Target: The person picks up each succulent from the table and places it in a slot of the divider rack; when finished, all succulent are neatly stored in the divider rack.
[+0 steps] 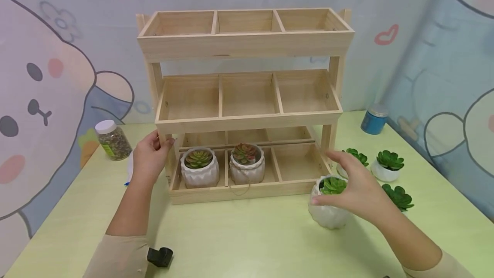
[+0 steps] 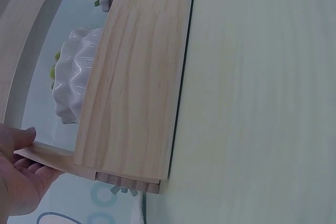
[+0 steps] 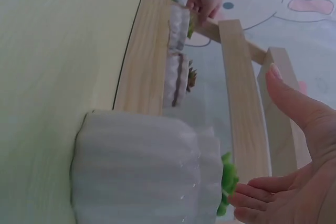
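Note:
A three-tier wooden shelf (image 1: 247, 123) with divided trays stands on the table. My left hand (image 1: 148, 158) grips its left upright, thumb on one side and fingers curled on the other; the left wrist view shows that hand (image 2: 23, 174) too. Two white pots with succulents, one greenish (image 1: 200, 174) and one reddish (image 1: 248, 170), sit in the bottom tray's left and middle compartments. On the table by the tray's right front corner stands a white pot with a green succulent (image 1: 328, 209). My right hand (image 1: 360, 192) hovers beside it, thumb and fingers spread, holding nothing.
Several small green succulents, including one in a white pot (image 1: 386, 170), stand at the right. A blue jar (image 1: 374, 119) is at the back right, and a lidded jar of grainy contents (image 1: 113, 140) at the left. A small black object (image 1: 160, 256) is near my left sleeve.

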The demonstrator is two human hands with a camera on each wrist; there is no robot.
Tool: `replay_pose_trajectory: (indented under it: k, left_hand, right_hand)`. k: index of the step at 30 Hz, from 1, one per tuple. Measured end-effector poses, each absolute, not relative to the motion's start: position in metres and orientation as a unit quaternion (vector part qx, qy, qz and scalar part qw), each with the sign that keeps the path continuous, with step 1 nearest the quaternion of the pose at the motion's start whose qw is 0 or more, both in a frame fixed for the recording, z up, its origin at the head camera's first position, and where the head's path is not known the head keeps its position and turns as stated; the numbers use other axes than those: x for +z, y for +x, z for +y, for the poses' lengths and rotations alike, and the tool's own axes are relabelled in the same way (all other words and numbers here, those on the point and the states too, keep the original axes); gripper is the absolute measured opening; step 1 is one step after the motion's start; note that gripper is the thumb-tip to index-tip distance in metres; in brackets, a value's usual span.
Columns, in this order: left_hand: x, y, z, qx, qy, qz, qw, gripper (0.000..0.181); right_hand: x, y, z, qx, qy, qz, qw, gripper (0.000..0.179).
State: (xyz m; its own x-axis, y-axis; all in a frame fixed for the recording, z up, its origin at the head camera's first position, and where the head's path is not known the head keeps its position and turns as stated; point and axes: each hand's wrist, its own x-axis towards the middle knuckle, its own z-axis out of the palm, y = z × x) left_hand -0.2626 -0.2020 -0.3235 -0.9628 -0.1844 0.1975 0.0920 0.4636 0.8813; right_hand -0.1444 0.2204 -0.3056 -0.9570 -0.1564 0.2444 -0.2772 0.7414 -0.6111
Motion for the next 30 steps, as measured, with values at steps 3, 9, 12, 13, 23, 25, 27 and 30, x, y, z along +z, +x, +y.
replay_pose_trajectory:
  k: [3, 9, 12, 13, 23, 25, 27, 30]
  left_hand:
    - [-0.323, -0.262, -0.203, -0.517, 0.029, -0.845, 0.133, 0.048]
    - [-0.324, -0.263, -0.203, -0.520, 0.024, -0.843, 0.136, 0.048]
    - [-0.325, -0.263, -0.202, -0.521, 0.021, -0.843, 0.135, 0.048]
    - [-0.325, -0.263, -0.202, -0.520, 0.021, -0.843, 0.136, 0.048]
    - [-0.325, -0.262, -0.200, -0.511, 0.021, -0.847, 0.146, 0.045]
    - [-0.325, -0.262, -0.200, -0.510, 0.021, -0.847, 0.145, 0.045]
    - [-0.324, -0.262, -0.200, -0.509, 0.020, -0.848, 0.145, 0.045]
    - [-0.324, -0.261, -0.201, -0.508, 0.019, -0.849, 0.146, 0.044]
  right_hand:
    - [-0.311, -0.142, 0.233, 0.323, 0.104, -0.938, 0.075, 0.114]
    - [-0.325, -0.143, 0.251, 0.312, 0.109, -0.941, 0.075, 0.114]
    - [-0.333, -0.144, 0.255, 0.321, 0.117, -0.936, 0.083, 0.113]
    - [-0.336, -0.145, 0.255, 0.324, 0.118, -0.935, 0.085, 0.112]
    - [-0.351, -0.148, 0.258, 0.361, 0.100, -0.925, 0.069, 0.106]
    - [-0.353, -0.149, 0.259, 0.364, 0.090, -0.925, 0.063, 0.106]
    - [-0.355, -0.149, 0.259, 0.365, 0.083, -0.926, 0.057, 0.105]
    - [-0.357, -0.149, 0.259, 0.356, 0.075, -0.929, 0.059, 0.099]
